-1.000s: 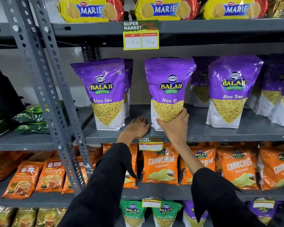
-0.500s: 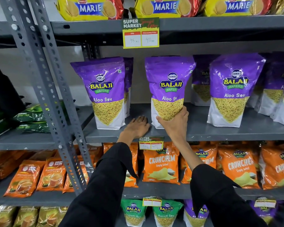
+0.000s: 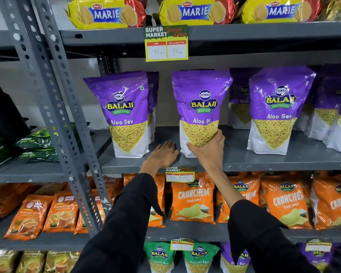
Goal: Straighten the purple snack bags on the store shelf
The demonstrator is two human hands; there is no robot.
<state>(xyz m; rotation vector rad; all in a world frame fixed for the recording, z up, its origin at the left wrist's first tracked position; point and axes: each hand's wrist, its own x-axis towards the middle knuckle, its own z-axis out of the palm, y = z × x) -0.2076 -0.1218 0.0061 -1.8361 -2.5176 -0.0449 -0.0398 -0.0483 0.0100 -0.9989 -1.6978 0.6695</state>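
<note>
- Grey store shelf (image 3: 234, 160), mid-frame: carries the row of purple snack bags.
- Middle purple bag (image 3: 202, 107), centre frame: leans slightly; best turned square, base set flat, label forward.
- Right hand (image 3: 209, 152): grip wrapped round that bag's lower front.
- Left hand (image 3: 162, 154): flat on shelf, grip empty, bracing.

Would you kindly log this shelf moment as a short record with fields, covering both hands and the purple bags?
right hand: right hand grips the lower front of the middle purple bag
left hand: left hand rests flat on the grey shelf, holding nothing
neighbours: left purple bag and right purple bag stand upright
below: orange Crunchem bags
</note>
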